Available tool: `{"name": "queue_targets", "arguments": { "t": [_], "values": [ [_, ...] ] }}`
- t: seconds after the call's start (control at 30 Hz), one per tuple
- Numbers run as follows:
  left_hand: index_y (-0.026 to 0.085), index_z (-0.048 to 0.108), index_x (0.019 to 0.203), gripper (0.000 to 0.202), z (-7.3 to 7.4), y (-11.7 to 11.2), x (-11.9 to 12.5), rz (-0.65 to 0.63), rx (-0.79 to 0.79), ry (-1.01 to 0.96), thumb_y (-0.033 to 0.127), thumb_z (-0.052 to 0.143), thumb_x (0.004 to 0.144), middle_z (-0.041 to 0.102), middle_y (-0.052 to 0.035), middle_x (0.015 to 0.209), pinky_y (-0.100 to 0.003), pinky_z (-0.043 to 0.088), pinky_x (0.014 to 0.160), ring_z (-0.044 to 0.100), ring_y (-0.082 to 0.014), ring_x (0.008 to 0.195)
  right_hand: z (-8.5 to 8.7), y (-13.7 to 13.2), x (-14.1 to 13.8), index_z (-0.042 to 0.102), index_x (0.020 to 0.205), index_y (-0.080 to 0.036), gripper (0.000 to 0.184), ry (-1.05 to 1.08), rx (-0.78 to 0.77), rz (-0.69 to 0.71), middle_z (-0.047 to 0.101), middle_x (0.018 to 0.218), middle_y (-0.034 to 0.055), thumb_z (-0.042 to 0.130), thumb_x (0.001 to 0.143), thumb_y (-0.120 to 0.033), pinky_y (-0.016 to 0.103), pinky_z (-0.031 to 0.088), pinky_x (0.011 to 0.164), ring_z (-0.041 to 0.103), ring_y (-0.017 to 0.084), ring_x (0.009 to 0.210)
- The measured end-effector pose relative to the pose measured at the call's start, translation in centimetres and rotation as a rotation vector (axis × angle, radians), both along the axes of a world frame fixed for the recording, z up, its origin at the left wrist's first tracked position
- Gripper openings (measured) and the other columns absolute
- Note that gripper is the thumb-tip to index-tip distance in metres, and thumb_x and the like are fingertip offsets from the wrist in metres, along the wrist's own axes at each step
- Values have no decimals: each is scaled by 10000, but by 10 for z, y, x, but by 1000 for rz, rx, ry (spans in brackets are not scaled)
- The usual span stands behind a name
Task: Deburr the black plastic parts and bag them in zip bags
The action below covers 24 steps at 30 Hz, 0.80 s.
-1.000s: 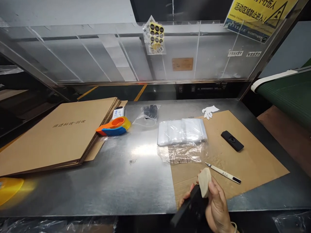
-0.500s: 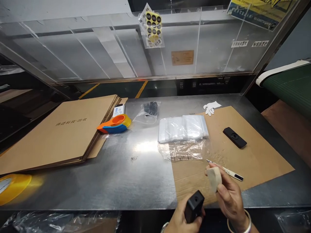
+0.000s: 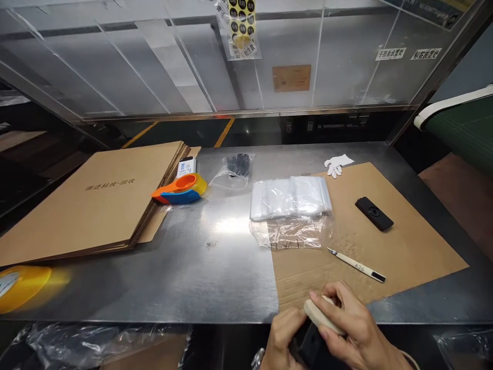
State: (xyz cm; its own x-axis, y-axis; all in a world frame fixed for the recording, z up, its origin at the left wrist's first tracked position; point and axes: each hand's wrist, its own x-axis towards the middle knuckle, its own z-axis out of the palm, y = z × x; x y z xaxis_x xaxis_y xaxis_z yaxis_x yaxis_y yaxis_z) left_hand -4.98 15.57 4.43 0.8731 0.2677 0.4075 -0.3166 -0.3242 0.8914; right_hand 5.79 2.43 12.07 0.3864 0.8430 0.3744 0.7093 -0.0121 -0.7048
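Right hand [image 3: 354, 329] grip closed on beige pad [image 3: 320, 316], pressed onto black block [image 3: 313, 345]. Left hand [image 3: 280, 336] grip clasps that block, directly beneath the pad, at counter [image 3: 200, 277] edge.

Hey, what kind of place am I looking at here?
Probably a packing station in a factory or warehouse: a steel workbench with a stack of flattened cardboard boxes, a pile of clear plastic bags and a tape dispenser, behind a clear guard panel.
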Motion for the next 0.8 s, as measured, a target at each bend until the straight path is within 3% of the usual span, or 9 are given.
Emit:
{"name": "queue_targets", "arguments": {
  "t": [0.13,0.27,0.43,0.53,0.7,0.8],
  "values": [
    [193,578,1039,336,4,3,3,42,34,-64,342,565,738,625,-71,694,-304,446,565,555,-179,579,1,-1,-4,379,1324,-176,483,-108,52,65,424,897,87,466,852,-233,314,483,638,459,183,770],
    [197,611,960,264,4,2,0,14,-32,63,313,588,724,594,-57,642,-309,424,563,527,-172,555,1,0,-8,374,1322,-133,480,-68,-30,26,408,890,93,441,848,-166,301,488,641,456,185,789],
    [194,646,854,204,8,3,-2,-4,-140,184,343,569,738,585,-65,645,-319,407,582,517,-180,576,-7,4,-11,392,1316,-176,457,-193,138,-20,406,853,79,437,867,-250,286,471,566,440,180,734],
    [187,653,876,242,10,4,-2,-17,-187,218,349,611,701,600,-82,678,-332,405,608,531,-199,612,-8,5,-9,365,1328,-134,474,-111,33,-15,404,856,84,419,861,-196,306,480,598,449,188,764],
    [189,662,877,211,9,4,-1,-9,-217,214,300,614,703,611,-83,676,-341,403,622,537,-206,617,-5,6,-8,412,1302,-171,440,-175,115,2,394,811,65,411,883,-303,291,465,546,432,175,702],
    [197,666,868,216,0,4,-6,-45,-246,234,265,653,663,624,-80,704,-348,423,643,556,-217,653,1,5,-4,377,1324,-168,467,-46,0,13,396,838,65,435,863,-206,299,478,603,448,177,753]
  ]
}}
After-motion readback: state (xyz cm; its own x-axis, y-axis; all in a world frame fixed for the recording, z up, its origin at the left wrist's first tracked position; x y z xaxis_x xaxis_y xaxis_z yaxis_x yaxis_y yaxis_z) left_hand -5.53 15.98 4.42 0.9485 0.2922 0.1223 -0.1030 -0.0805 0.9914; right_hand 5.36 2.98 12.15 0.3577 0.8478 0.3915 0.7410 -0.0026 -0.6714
